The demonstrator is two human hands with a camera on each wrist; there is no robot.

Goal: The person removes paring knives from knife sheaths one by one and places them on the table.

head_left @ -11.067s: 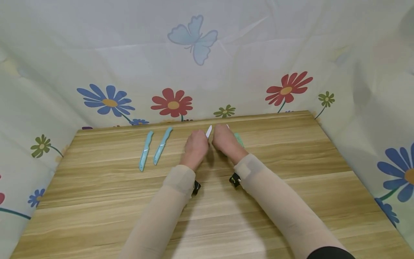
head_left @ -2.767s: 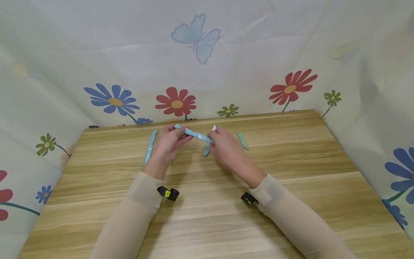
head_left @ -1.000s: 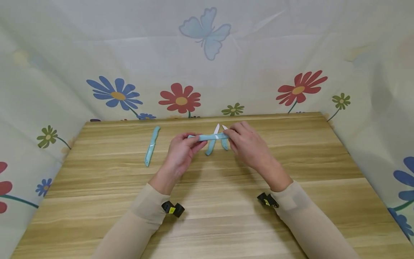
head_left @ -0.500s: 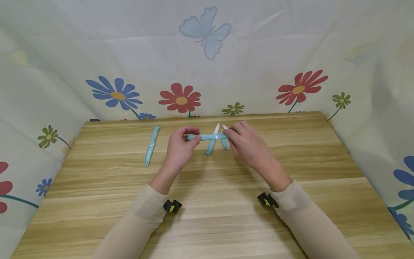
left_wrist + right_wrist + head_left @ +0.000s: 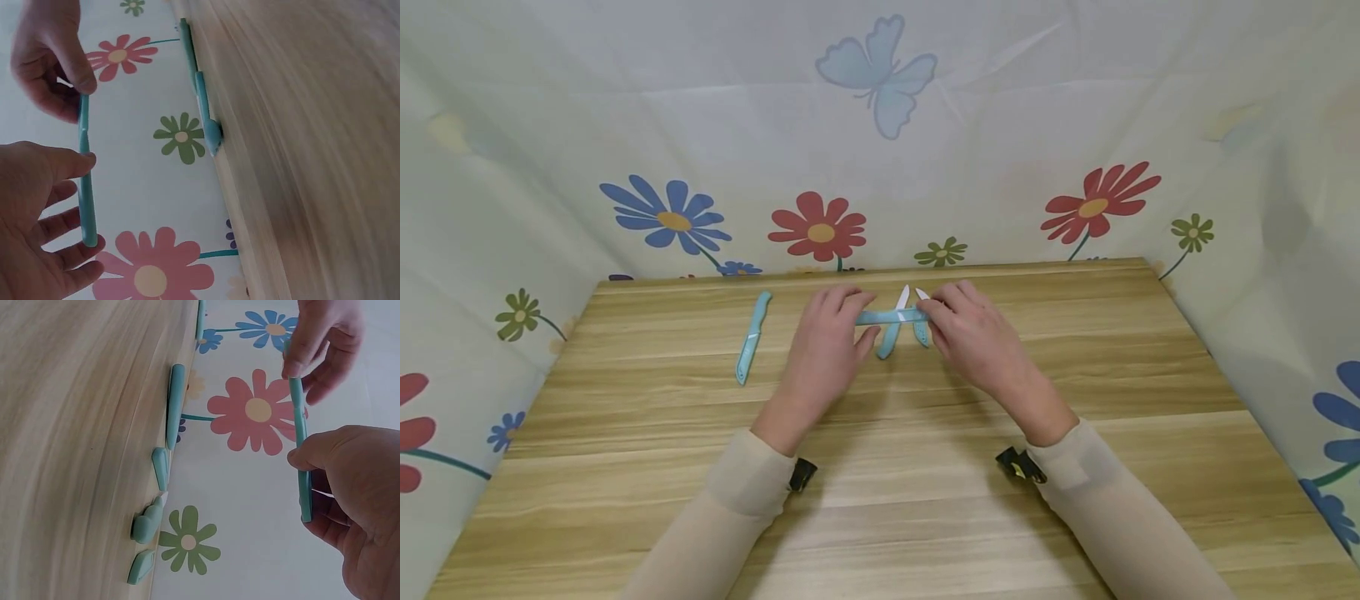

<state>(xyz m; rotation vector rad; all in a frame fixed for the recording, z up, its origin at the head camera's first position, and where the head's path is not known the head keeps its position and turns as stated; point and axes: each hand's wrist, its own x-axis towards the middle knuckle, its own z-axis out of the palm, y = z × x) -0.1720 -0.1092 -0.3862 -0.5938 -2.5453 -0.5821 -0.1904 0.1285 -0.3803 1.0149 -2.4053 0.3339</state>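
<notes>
In the head view a light-blue sheathed knife is held level above the table, between both hands. My left hand grips its handle end, thumb on one side and fingers on the other. My right hand pinches the sheath end between thumb and fingers. Beneath the held knife lies a bare blue-handled knife with a white blade, and a loose blue sheath beside it. Another white blade tip shows by my right hand. The right wrist view shows its knife handle and a further sheath.
Another sheathed blue knife lies on the wooden table, left of my left hand. A white curtain with printed flowers and a butterfly hangs behind the table and along both sides.
One of the two sheathed knives at the left was picked up. Over the last half second my left hand has rolled over its handle, fingers now on top. The right hand stays put.
</notes>
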